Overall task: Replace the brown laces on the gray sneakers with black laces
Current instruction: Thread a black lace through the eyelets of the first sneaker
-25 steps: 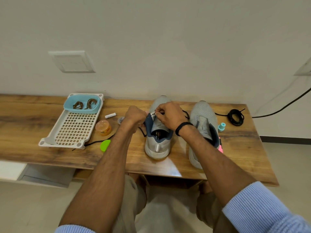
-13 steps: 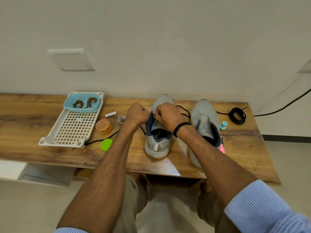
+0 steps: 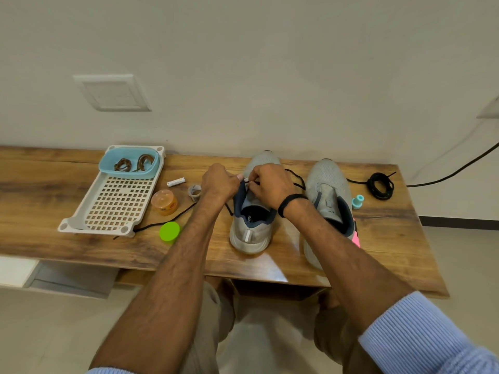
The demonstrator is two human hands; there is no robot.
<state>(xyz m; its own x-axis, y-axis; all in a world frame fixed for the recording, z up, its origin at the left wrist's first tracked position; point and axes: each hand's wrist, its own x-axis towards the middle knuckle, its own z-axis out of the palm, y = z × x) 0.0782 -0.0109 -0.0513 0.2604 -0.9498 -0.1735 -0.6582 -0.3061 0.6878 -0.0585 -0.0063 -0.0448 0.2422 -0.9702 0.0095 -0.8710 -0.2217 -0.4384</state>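
Note:
Two gray sneakers stand on the wooden table (image 3: 283,268), heels toward me. My left hand (image 3: 219,181) grips the left collar edge of the left sneaker (image 3: 251,230). My right hand (image 3: 270,184) pinches the white tip of a black lace (image 3: 167,221) over that shoe's eyelets; the lace trails left across the table and loops out past the toe. The right sneaker (image 3: 328,184) has no lace in it. A coiled black lace (image 3: 380,186) lies right of it. The brown laces (image 3: 133,164) sit in a light blue tub.
A white perforated tray (image 3: 116,203) holds the blue tub (image 3: 108,168) at the left. Near it lie an orange jar (image 3: 164,202), a green lid (image 3: 169,231), a small white stick (image 3: 176,182), a tape roll (image 3: 194,191) and a teal spool (image 3: 357,201). A black cable (image 3: 459,168) runs off right.
My hands have drawn closer together over the left sneaker's tongue, the right hand shifting slightly left with the lace tip. The view drifted a little.

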